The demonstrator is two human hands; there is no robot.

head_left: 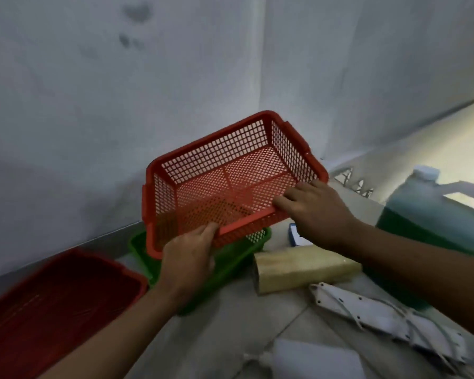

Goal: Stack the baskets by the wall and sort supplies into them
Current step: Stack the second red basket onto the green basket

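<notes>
A grey wall (93, 105) with dark smudges rises behind the counter (230, 324); the walls meet in a corner at the counter's far edge.

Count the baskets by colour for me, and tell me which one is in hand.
Orange: 1, held tilted by the left hand and right hand - orange basket
Green: 1 - green basket, under it
Red: 1 - red basket, at left
Total: 3
</notes>
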